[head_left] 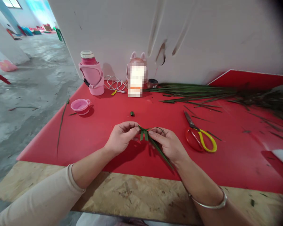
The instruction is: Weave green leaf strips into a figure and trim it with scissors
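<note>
Between my two hands is a folded green leaf strip (145,134), with short ends hanging down and a long tail slanting past my right palm. My left hand (122,135) pinches its left end between thumb and fingers. With thumb and forefinger, my right hand (166,141) grips the other side of it. Both hands are just above the red table cover (94,135). A small rolled piece of green leaf (132,113) lies beyond my fingers. To the right of my right hand rest scissors (200,133) with one red and one yellow handle loop.
A pink bottle (95,77), a pink cup (80,106) and a white cable (115,84) are at the back left. A phone with a blurred screen (137,80) leans upright. Long green leaves (195,90) lie along the wall. Bare board (132,191) forms the near edge.
</note>
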### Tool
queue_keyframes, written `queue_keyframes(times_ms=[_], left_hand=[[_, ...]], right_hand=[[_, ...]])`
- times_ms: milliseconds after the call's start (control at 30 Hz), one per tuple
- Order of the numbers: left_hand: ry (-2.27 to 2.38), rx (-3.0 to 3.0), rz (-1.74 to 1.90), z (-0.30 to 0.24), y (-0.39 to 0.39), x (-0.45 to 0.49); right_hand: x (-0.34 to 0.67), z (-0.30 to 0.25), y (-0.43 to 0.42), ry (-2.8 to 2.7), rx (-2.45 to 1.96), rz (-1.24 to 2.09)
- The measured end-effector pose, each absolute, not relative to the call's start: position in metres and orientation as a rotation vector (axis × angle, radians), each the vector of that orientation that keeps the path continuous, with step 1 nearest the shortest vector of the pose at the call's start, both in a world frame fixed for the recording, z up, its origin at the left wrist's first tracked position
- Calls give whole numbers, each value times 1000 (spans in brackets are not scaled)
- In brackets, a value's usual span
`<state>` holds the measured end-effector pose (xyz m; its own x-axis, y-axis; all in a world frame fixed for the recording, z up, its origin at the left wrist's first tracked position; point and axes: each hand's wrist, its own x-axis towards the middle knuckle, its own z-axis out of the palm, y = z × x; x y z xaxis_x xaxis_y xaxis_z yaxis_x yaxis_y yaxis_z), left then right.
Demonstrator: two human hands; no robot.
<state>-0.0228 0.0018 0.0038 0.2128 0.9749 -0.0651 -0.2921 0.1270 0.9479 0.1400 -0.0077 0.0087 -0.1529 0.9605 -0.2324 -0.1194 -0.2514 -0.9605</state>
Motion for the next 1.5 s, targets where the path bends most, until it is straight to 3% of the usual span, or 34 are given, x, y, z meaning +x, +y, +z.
queue_keyframes(times_ms=[633, 867, 933, 1067, 1133, 1167, 1300, 1500], left_hand=[[969, 1067, 1136, 5, 0, -23], [1019, 1141, 1159, 5, 2, -25], [962, 961, 1158, 2, 6, -28], [801, 591, 1055, -3, 15, -37], [776, 548, 992, -5, 18, -39], [783, 566, 966, -6, 18, -39], [927, 803, 884, -6, 14, -32], [1091, 1007, 921, -1, 5, -24]], right_hand=[[144, 7, -7, -1016, -1255, 1657], [142, 17, -12, -1248, -1317, 1325], [151, 30, -19, -1407, -1264, 1430], [183, 58, -28, -1750, -936, 2041], [196, 61, -24, -1829, -853, 2111], [200, 59, -19, -1786, -888, 2050], [185, 33, 0, -1370, -1268, 1297], [136, 10, -8, -1624, -1275, 1241]])
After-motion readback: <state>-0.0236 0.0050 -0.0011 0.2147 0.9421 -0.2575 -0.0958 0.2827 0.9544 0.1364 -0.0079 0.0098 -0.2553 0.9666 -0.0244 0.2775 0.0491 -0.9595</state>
